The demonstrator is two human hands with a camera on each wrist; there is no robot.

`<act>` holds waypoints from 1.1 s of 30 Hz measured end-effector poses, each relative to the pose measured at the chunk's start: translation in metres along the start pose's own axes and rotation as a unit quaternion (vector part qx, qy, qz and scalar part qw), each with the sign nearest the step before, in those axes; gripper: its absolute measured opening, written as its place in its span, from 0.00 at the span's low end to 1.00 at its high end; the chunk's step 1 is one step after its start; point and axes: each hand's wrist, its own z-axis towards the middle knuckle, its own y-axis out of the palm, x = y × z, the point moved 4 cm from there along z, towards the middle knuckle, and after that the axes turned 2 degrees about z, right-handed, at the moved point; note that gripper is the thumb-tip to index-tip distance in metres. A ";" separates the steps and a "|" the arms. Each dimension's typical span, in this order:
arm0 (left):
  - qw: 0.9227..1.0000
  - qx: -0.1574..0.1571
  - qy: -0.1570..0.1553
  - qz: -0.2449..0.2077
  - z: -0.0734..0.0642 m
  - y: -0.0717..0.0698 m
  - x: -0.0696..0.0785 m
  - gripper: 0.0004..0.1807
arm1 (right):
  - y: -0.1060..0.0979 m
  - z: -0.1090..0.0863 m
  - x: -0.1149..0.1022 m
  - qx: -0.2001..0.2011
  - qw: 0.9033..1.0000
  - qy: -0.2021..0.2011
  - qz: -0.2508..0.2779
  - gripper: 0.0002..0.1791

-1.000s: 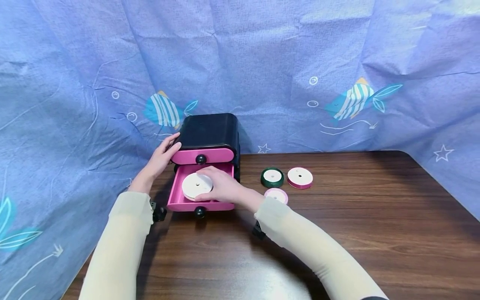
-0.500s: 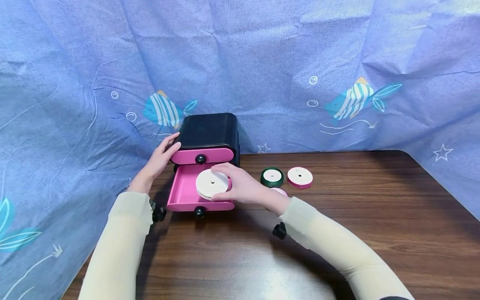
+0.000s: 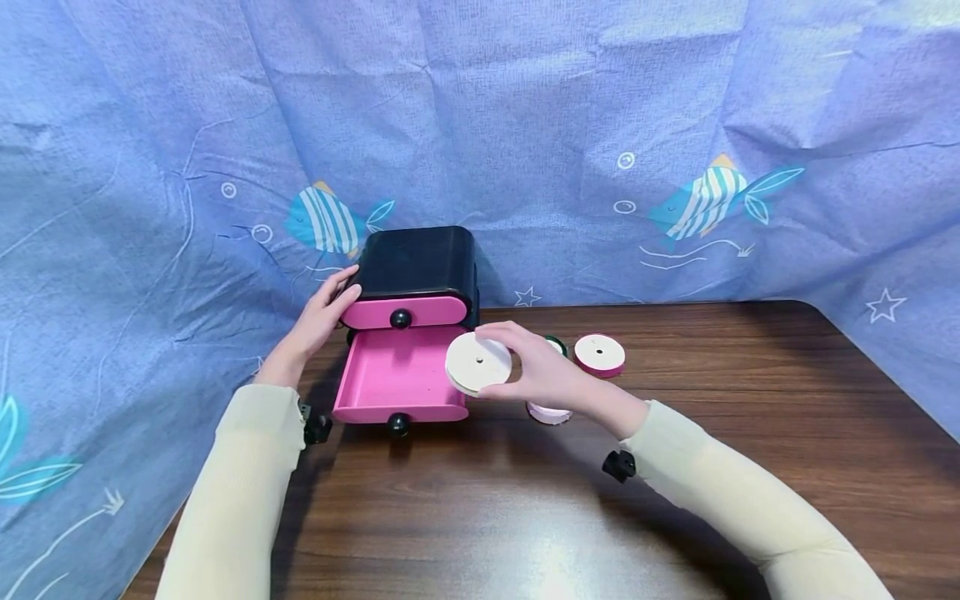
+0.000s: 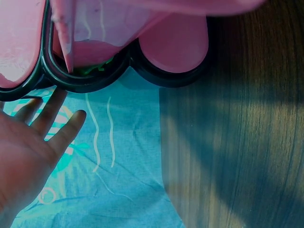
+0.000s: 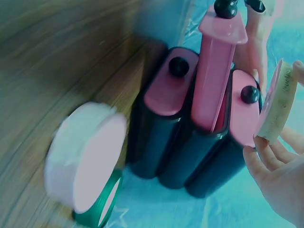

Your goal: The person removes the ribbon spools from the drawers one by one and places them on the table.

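My right hand [image 3: 555, 373] pinches a white-faced ribbon spool [image 3: 467, 367] by its edge, between thumb and fingers, at the right side of the pulled-out pink drawer [image 3: 390, 375]. In the right wrist view the rim of that spool shows cream ribbon [image 5: 281, 102] with dark lettering. My left hand [image 3: 317, 323] rests against the left side of the black drawer cabinet [image 3: 420, 260], fingers extended. In the left wrist view its fingertips [image 4: 78, 117] lie at the cabinet's dark edge. The right wrist view shows three tiers, with the middle drawer [image 5: 213, 80] out.
To the right of the cabinet lie a magenta ribbon spool [image 3: 599, 357], a green one [image 3: 558, 342] partly behind my right hand, and a pale pink one [image 3: 549, 414] below it. A blue fish-print cloth [image 3: 540, 150] hangs behind the wooden table [image 3: 712, 400].
My right hand has lifted the cream ribbon spool out of the drawer and carried it to the right, leaving the drawer bare. My left hand has stayed against the cabinet.
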 end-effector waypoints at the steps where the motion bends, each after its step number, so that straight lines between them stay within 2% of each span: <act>1: 1.000 0.000 0.000 0.000 0.000 0.000 0.000 0.33 | -0.003 -0.004 0.002 0.004 1.000 -0.002 -0.001 0.39; 7: 1.000 0.001 0.000 0.003 -0.001 0.000 0.001 0.33 | -0.020 -0.025 0.015 0.026 1.000 -0.015 -0.009 0.39; 11: 1.000 0.001 -0.002 0.007 -0.001 0.000 0.001 0.33 | -0.029 -0.040 0.023 0.030 0.999 -0.010 -0.032 0.39; 19: 1.000 0.001 0.001 0.008 -0.001 0.001 0.002 0.33 | -0.044 -0.074 0.046 0.029 0.997 0.051 -0.046 0.37; 23: 1.000 0.001 -0.003 0.007 -0.001 0.001 0.002 0.33 | -0.052 -0.088 0.056 0.027 0.996 0.062 -0.051 0.36; 27: 1.000 0.000 -0.003 0.008 -0.001 0.001 0.001 0.33 | -0.061 -0.103 0.068 0.027 0.993 0.071 -0.089 0.37; 33: 1.000 0.002 0.000 0.003 0.000 0.001 0.000 0.33 | -0.076 -0.121 0.082 0.028 0.985 0.105 -0.132 0.37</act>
